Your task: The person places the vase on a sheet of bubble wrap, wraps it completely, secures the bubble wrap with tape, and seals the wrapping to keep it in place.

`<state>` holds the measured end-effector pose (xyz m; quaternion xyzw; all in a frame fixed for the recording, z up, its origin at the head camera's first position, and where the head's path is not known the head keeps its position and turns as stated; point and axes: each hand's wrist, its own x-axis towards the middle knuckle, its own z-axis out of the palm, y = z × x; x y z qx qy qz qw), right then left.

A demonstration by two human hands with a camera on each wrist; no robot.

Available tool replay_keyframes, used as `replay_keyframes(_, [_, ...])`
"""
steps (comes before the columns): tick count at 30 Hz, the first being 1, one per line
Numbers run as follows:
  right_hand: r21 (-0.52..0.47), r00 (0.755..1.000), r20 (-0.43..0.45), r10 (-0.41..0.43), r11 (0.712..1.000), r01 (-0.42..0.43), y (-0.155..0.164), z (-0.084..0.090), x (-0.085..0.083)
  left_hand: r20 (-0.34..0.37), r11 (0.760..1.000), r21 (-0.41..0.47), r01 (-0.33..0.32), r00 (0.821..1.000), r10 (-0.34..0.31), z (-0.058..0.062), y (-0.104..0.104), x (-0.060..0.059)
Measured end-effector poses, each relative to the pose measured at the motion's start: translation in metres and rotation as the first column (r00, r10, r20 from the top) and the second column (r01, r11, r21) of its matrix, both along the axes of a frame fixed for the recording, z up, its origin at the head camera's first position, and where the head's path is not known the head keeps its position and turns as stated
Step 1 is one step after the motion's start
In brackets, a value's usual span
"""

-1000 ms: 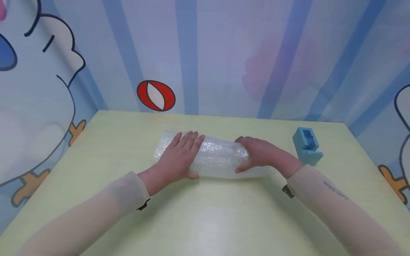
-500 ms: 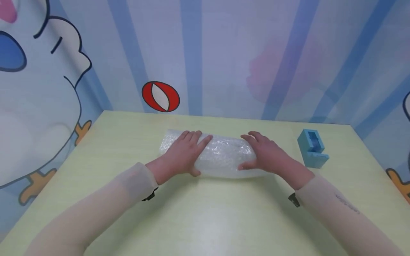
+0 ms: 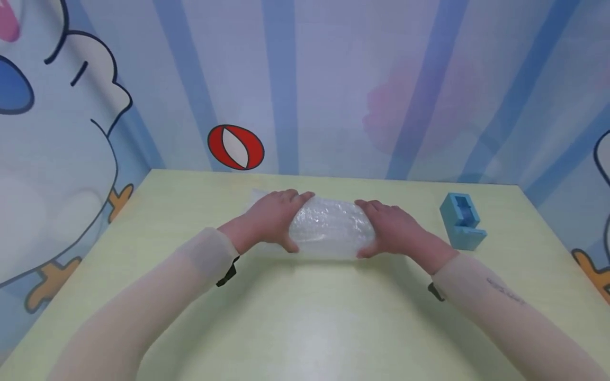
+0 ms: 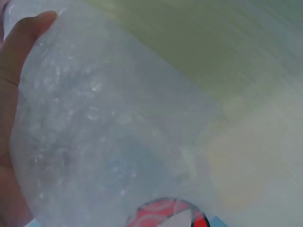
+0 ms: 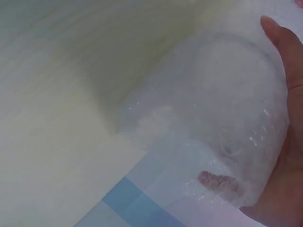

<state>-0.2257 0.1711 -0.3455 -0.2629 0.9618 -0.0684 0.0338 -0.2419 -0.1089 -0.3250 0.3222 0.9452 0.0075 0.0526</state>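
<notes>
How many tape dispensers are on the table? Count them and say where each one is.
1. The blue tape dispenser stands on the table, near its far right corner, apart from the right hand.

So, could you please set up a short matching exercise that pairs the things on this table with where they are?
Things:
1. bubble wrap roll
2. tape dispenser
3. left hand
4. right hand

Places:
A. grips the roll's right end
B. stands alone near the table's right edge
C. lies between both hands
D. grips the roll's left end

Pairs: 1-C, 2-B, 3-D, 4-A
</notes>
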Motion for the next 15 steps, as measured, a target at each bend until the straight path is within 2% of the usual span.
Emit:
replay_keyframes(6, [-0.080,0.993,0.114,0.017,0.997,-0.008,0.000,0.002,-0.011,0.124,0.998,0.016,-0.064,0.990,0.061,0.005,0.000,-0.005])
replay_keyframes(12, [-0.094,0.976,0.211,0.055,0.995,-0.036,0.003,0.004,-0.015,0.214,0.997,0.013,-0.071,0.975,0.066,0.008,-0.001,-0.004])
replay_keyframes(15, [-0.094,0.959,0.272,0.076,0.994,-0.052,0.004,0.008,-0.013,0.275,0.998,0.020,-0.065,0.960,0.057,0.010,-0.003,-0.003])
